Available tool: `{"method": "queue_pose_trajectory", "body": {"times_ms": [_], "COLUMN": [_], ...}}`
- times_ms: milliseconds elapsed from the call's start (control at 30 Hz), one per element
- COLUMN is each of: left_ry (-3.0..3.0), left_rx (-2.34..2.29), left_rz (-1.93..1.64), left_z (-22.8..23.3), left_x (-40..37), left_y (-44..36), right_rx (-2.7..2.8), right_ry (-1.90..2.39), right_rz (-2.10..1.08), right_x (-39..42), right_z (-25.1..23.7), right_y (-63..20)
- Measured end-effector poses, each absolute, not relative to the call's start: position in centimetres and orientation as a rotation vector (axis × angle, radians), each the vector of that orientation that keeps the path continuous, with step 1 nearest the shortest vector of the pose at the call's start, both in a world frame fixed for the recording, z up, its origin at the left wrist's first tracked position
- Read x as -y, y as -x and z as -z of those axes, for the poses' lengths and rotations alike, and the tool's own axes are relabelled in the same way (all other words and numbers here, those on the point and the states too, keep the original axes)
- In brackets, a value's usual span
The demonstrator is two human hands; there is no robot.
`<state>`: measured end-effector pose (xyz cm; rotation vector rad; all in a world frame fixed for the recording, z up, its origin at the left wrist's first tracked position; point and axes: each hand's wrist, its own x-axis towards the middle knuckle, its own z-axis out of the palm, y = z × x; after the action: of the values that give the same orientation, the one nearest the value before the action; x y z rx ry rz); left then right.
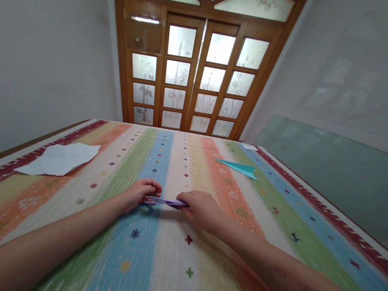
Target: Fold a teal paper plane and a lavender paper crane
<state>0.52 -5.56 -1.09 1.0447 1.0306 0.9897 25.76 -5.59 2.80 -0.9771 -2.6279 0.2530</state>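
Note:
A folded piece of purple paper [166, 202] is stretched between my two hands, just above the striped tablecloth [168, 277]. On its left end my left hand [138, 194] is closed, with the fingers curled in. My right hand [203, 209] pinches the other end, its back turned up and its fingertips partly hidden. Seen nearly edge-on, the paper looks like a thin strip, so its full shape cannot be made out.
A turquoise folded paper plane [239, 168] lies beyond my right hand. Toward the left edge lies a creased white sheet [60, 159]. A small white piece [249, 147] is at the far right. Wooden doors [195, 73] stand behind the table.

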Motion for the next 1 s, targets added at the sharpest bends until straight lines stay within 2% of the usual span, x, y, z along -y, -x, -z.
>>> {"method": "queue_pose_trajectory", "body": {"times_ms": [67, 200, 300, 433, 667, 833, 1000], "left_ry": [-1.067, -1.12, -1.15, -1.176, -1.293, -1.668, -1.779], "left_rx": [-1.034, -1.052, -1.092, -1.236, -1.45, -1.464, -1.386], "left_rz": [-0.972, -0.908, -0.829, -0.817, -1.001, -1.092, -1.094], "left_z": [1.1, 1.0, 0.9, 1.3, 2.2, 1.4, 0.8], "left_x": [5.6, 5.7, 5.7, 4.9, 5.3, 7.4, 8.7], "left_y": [-0.5, -0.3, -0.5, -2.2, -5.0, -5.4, -6.0], "right_rx": [2.402, 1.665, 1.221, 1.046, 1.126, 1.283, 1.405], "right_ry": [1.079, 1.108, 1.058, 1.061, 0.965, 0.861, 0.825], "right_rz": [-0.606, -1.55, -1.815, -1.805, -1.759, -1.72, -1.762], "right_x": [5.4, 5.2, 5.0, 4.8, 5.0, 5.9, 6.9], "right_z": [-3.2, -2.8, -1.6, -0.1, 1.5, 1.7, 2.1], "right_y": [-25.8, -25.0, -24.1, -23.3, -23.0, -22.9, -22.7]}}
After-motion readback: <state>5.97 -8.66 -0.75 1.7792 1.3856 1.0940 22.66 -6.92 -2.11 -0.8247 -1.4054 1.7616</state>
